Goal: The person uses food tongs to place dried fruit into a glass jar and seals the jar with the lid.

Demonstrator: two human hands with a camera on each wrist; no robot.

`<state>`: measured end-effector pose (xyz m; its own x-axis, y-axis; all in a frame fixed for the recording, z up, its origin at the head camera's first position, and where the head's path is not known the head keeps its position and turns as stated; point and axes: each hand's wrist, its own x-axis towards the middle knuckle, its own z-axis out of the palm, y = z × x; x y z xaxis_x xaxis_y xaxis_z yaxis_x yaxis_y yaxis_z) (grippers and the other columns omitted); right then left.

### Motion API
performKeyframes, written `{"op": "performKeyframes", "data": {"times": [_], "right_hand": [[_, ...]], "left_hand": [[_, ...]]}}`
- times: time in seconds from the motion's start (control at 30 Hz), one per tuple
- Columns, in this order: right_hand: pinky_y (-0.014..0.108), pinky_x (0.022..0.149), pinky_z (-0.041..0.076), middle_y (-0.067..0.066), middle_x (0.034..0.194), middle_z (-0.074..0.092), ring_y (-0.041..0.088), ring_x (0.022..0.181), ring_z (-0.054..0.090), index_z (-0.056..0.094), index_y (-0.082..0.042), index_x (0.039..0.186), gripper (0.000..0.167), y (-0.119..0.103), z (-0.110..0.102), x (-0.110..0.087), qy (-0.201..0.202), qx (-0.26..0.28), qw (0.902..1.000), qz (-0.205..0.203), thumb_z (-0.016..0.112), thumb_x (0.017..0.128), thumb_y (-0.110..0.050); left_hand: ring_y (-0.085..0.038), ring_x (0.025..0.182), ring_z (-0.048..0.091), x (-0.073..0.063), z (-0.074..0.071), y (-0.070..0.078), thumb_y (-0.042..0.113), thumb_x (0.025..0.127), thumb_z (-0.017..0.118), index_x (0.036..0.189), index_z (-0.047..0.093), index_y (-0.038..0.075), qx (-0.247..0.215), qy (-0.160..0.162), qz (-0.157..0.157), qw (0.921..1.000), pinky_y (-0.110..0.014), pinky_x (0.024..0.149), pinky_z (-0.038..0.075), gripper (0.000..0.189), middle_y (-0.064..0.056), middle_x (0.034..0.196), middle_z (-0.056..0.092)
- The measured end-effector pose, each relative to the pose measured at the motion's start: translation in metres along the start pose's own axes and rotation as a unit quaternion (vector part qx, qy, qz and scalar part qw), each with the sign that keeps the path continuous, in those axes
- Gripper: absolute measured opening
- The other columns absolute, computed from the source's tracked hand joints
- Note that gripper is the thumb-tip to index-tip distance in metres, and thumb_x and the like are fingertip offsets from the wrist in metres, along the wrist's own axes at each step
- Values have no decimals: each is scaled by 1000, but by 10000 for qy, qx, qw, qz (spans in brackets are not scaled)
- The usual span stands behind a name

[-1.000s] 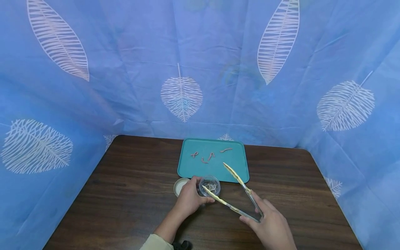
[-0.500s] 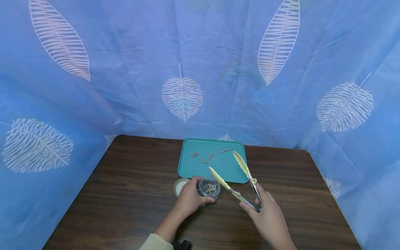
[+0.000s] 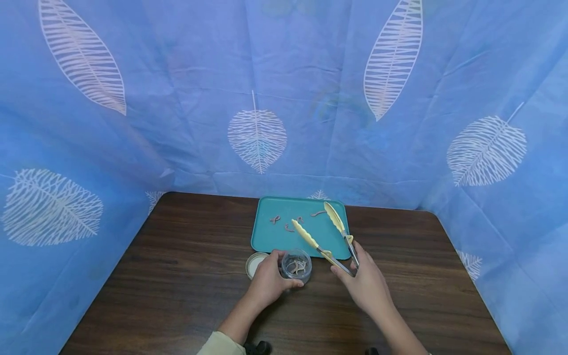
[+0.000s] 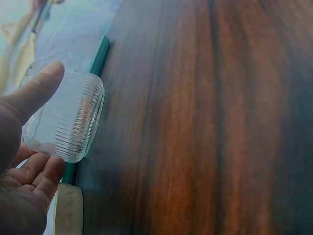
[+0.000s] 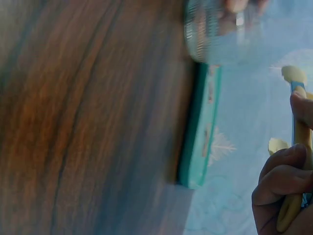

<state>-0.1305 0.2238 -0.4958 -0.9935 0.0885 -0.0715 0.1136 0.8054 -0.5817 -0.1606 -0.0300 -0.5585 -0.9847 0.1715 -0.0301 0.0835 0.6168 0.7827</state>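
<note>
My left hand grips a clear, ribbed jar from its left side, thumb in front. Pale, worm-like strips lie inside the jar. In the left wrist view the thumb and fingers wrap the jar on both sides. Metal tongs with pale yellow tips are held by my right hand, their arms spread apart with nothing between them. The tips hang over the teal tray, where several pinkish, worm-like pieces lie. One tong arm partly covers one piece in the head view.
A round jar lid lies just left of my left hand. The tray is at the far edge of the dark wooden table, right behind the jar. Blue cloth with white leaf prints hangs behind the table and along both sides.
The tongs have left the jar's mouth and moved forward over the tray, with their arms still apart. My right hand has moved forward with them. My left hand keeps its hold on the jar.
</note>
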Motion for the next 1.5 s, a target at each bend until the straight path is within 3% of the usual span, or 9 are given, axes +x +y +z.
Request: {"op": "performKeyframes", "data": {"times": [0.23, 0.37, 0.43, 0.53, 0.67, 0.83, 1.5], "right_hand": [[31, 63, 42, 17, 113, 64, 21, 82, 57, 34, 3, 167, 92, 1, 16, 24, 122, -309, 9992, -216, 79, 100, -43], [34, 61, 44, 19, 113, 67, 22, 80, 59, 38, 4, 165, 89, 1, 22, 32, 111, -526, 9982, -278, 79, 100, -43], [39, 65, 51, 22, 120, 69, 26, 86, 66, 41, 4, 164, 87, 2, 25, 36, 105, -674, 9972, -306, 78, 101, -43], [53, 81, 60, 28, 138, 67, 40, 107, 73, 45, 3, 162, 82, 3, 28, 39, 57, -848, 9958, -347, 77, 102, -42], [65, 98, 57, 32, 152, 60, 49, 129, 66, 46, 1, 162, 78, 2, 32, 43, -57, -912, 9952, -361, 76, 103, -41], [68, 108, 53, 32, 158, 54, 53, 140, 58, 47, 1, 161, 75, 1, 37, 48, -200, -1061, 9938, -276, 73, 104, -41], [67, 107, 54, 29, 154, 60, 53, 137, 61, 53, -3, 159, 66, -3, 46, 56, -343, -1289, 9910, -131, 70, 107, -39]], "left_hand": [[-30, 119, 71, 0, -1, -1, 40, 75, 101, 139, 60, 5, -39, -52, -42, 10000, -49, 98, 61, 84, -12, 129, 73], [-29, 120, 71, 0, 0, -2, 40, 75, 102, 139, 60, 5, -3, -42, -42, 10000, -49, 98, 61, 85, -12, 129, 73], [-30, 120, 71, 0, 0, -2, 40, 75, 102, 139, 60, 5, 3, -46, -47, 10000, -49, 98, 61, 85, -12, 129, 73], [-30, 120, 71, 0, -1, -2, 40, 74, 102, 139, 60, 5, 4, -42, -49, 10000, -49, 98, 61, 85, -12, 129, 73], [-30, 119, 72, 1, -2, -2, 40, 74, 102, 138, 60, 5, 4, -12, -26, 10000, -49, 98, 61, 85, -12, 129, 74], [-30, 119, 72, 1, -3, -1, 40, 74, 102, 139, 60, 4, -9, -6, -8, 10000, -49, 98, 61, 85, -13, 129, 74], [-31, 121, 71, 1, 0, -3, 38, 75, 102, 139, 60, 3, -62, -73, -35, 9999, -49, 99, 61, 84, -14, 131, 73]]}}
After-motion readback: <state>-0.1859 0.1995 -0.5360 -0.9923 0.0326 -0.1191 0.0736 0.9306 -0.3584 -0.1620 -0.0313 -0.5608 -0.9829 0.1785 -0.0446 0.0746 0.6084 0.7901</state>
